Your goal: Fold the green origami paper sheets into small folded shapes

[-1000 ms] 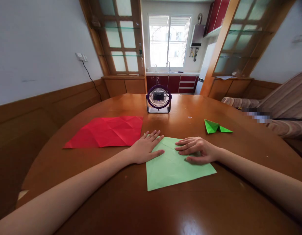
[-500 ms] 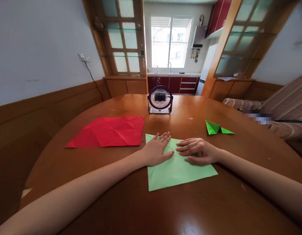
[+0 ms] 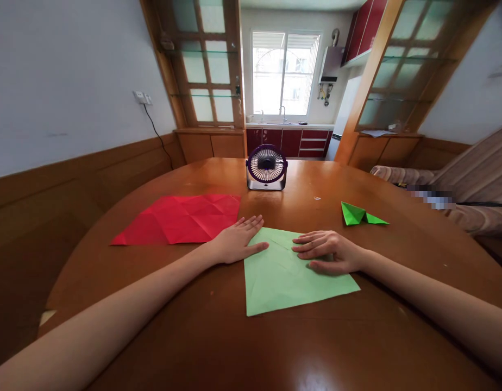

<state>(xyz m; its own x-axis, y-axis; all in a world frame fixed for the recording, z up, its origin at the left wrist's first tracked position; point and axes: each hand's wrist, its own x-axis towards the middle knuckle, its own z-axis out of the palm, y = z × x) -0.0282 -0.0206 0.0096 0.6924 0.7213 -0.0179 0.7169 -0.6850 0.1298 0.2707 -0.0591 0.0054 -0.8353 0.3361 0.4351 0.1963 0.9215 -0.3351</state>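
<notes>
A light green sheet of paper (image 3: 292, 282) lies on the table in front of me, with faint crease lines near its far side. My left hand (image 3: 238, 240) rests with fingers stretched out over the sheet's far left corner, its fingertips close to the red paper. On the sheet's right part lies my right hand (image 3: 330, 251), palm down, fingers extended and slightly bent. Neither hand grips anything. To the left is a creased red sheet of paper (image 3: 186, 217). A folded bright green paper piece (image 3: 359, 215) stands beyond my right hand.
A small purple desk fan (image 3: 267, 165) stands at the far middle of the brown wooden table (image 3: 186, 336). A tiny pale scrap (image 3: 317, 198) lies right of the fan. A striped sofa (image 3: 479, 179) is beyond the table's right edge.
My left hand has slid left across the green sheet to its far left corner, uncovering more of the paper. My right hand has stayed in place.
</notes>
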